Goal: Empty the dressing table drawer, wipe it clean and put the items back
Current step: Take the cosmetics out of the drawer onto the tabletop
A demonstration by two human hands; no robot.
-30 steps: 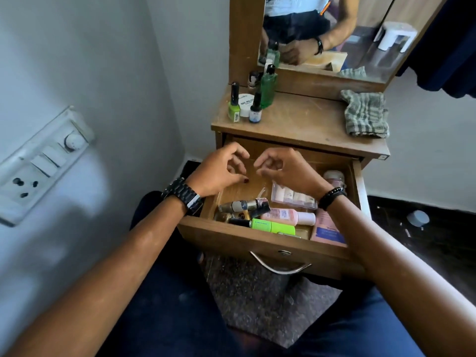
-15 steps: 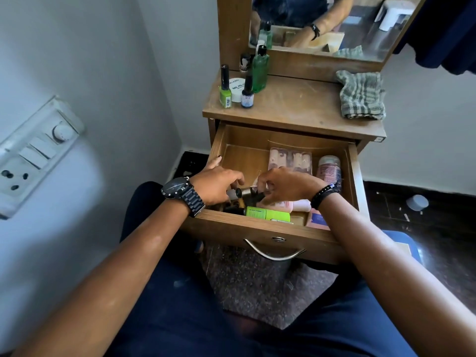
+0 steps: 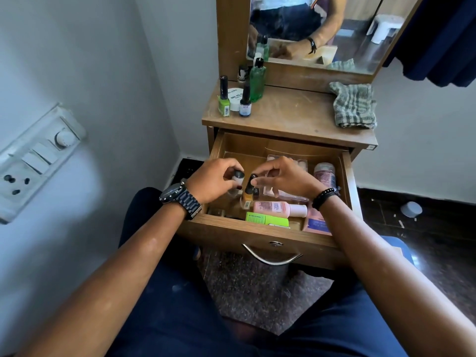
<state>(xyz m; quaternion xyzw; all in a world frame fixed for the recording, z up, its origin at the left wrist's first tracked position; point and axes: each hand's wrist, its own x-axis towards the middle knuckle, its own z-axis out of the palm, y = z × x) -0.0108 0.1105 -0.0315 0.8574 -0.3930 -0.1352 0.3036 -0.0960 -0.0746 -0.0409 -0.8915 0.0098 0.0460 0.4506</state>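
The wooden drawer (image 3: 260, 237) stands pulled open below the dressing table top (image 3: 291, 117). Over its left half, my left hand (image 3: 215, 180) grips a small pale bottle with a black cap (image 3: 237, 176). Beside it my right hand (image 3: 282, 177) pinches the black cap of an amber nail polish bottle (image 3: 247, 194), held upright above the drawer floor. Inside the drawer lie a pink bottle (image 3: 279, 208), a green box (image 3: 266, 219), a clear nail tray (image 3: 288, 193), a pink jar (image 3: 325, 173) and a flat packet (image 3: 315, 224).
On the table top stand a green nail polish (image 3: 223, 100), a white tub (image 3: 235, 98), a blue-labelled polish (image 3: 245, 101) and a green bottle (image 3: 257, 81). A folded checked cloth (image 3: 354, 105) lies at the right. A mirror (image 3: 316, 32) rises behind; a switchboard (image 3: 36, 161) is on the left wall.
Both hands dipped into the front of the drawer, each took hold of a small bottle, and have now lifted them up above the other items.
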